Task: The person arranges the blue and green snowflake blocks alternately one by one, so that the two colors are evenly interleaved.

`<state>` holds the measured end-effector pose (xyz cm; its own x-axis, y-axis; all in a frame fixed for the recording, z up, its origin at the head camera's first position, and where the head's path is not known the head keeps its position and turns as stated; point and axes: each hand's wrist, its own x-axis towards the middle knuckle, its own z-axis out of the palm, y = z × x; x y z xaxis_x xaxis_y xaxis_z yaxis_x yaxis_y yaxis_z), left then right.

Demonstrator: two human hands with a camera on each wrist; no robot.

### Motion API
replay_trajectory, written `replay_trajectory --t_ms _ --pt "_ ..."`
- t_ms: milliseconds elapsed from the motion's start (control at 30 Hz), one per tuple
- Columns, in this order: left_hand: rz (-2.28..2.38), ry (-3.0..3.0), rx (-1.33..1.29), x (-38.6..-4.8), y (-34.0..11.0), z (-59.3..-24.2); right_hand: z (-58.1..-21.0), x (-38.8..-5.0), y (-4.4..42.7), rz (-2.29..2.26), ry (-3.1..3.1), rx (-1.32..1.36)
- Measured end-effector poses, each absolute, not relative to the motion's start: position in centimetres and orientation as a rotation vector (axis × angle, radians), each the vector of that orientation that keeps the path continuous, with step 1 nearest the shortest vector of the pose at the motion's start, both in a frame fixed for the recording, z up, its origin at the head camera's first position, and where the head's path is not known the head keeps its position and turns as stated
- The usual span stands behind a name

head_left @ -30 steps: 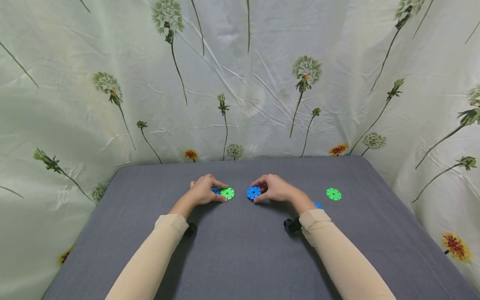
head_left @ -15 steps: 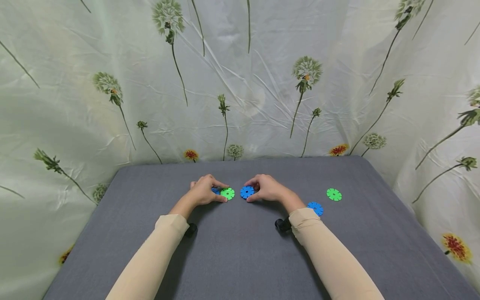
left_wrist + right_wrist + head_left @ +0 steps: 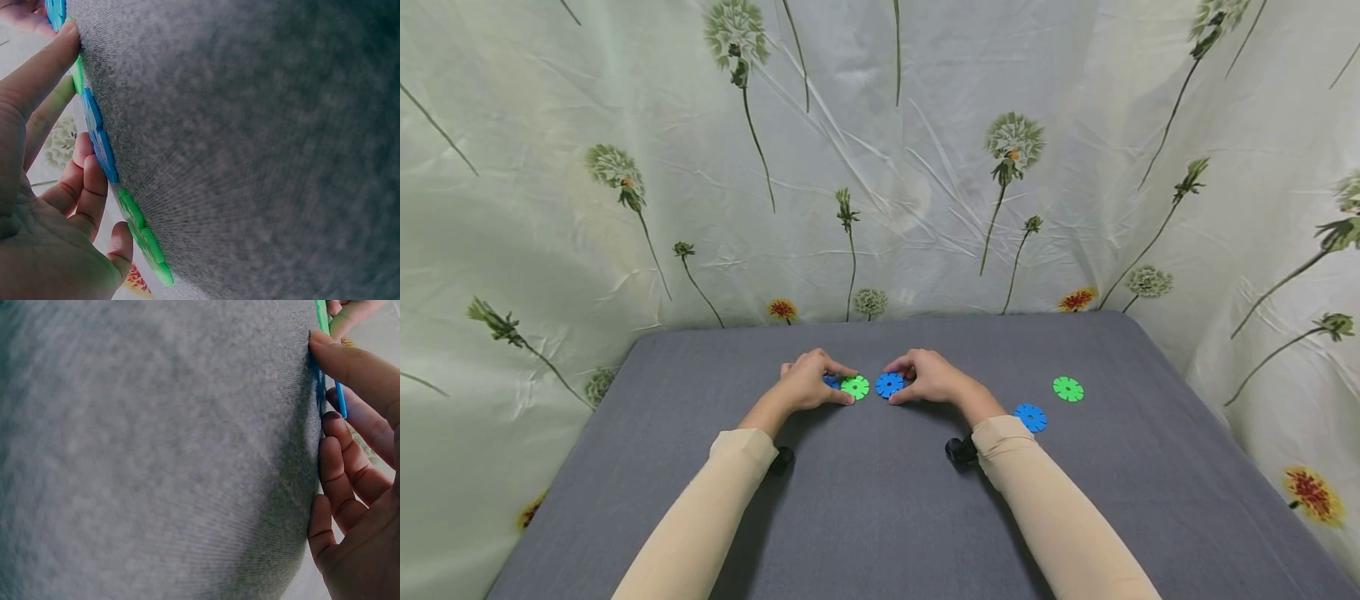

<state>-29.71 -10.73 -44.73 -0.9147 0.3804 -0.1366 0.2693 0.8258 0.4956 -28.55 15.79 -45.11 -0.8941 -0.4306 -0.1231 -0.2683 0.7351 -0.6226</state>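
Flat, notched plastic discs lie on the grey cloth. My left hand (image 3: 808,382) holds a green disc (image 3: 854,387) at its edges between thumb and finger, down on the table. Under that palm, a blue disc (image 3: 100,137) and a second green disc (image 3: 145,237) continue a row in the left wrist view; the head view mostly hides them. My right hand (image 3: 936,379) pinches another blue disc (image 3: 890,385) between thumb and index finger, a small gap to the right of the held green disc. From the right wrist, this blue disc (image 3: 340,400) appears slightly raised off the cloth.
Behind my right wrist a loose blue disc (image 3: 1031,417) lies flat, with a loose green disc (image 3: 1068,388) farther right. The grey cloth-covered table (image 3: 865,517) ends at a flower-printed curtain (image 3: 925,167) along the back and sides.
My right hand has moved left with its blue disc, closer to the green one, slowing lately. The loose blue disc has come out from behind the right wrist. My left hand stays still.
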Motion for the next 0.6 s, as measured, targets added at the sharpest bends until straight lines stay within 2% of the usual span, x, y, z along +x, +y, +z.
replay_trajectory --t_ms 600 --pt "0.698 2.781 0.506 -29.69 -10.84 -44.83 -45.24 -28.62 15.94 -0.949 2.63 -0.56"
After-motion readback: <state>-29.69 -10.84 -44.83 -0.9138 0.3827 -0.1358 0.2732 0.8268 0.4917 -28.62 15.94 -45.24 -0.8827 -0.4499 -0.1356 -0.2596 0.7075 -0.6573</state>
